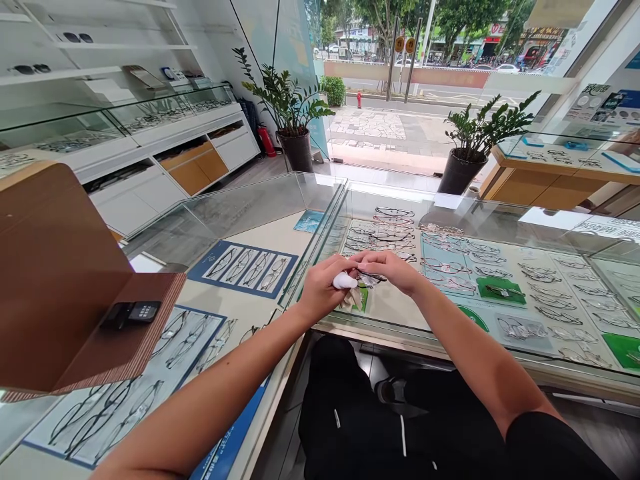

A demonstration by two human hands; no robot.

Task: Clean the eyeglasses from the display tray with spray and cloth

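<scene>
The left hand (324, 285) and right hand (389, 268) are together, fingertips meeting above the front part of the glass counter (400, 310), the left closed around a bunched white cloth (345, 281) and the right pinching what looks like a dark-rimmed pair of glasses (374, 276). The glasses sit between the two hands, largely hidden by the fingers, so I cannot tell which part each one grips or how hard. A firm press through the cloth on one side, with the other side poorly supported, could bend the frame or work a lens loose. Any grit caught in the cloth could scratch the lens, and its loose lower end might snag on a slim part of the frame. If the right fingertips slipped, the glasses would probably land on the hard top, or tip over the front edge towards the dark trousers (345, 400) and the floor beyond. Just left of the hands, the upright glass edge (316, 250) where two counters meet could catch an elbow or knock the frame on a wide swing. Farther left, near the left forearm, a brown stand (55, 267) carries a small black device (144, 312), which a careless backward sweep of that arm could nudge off
</scene>
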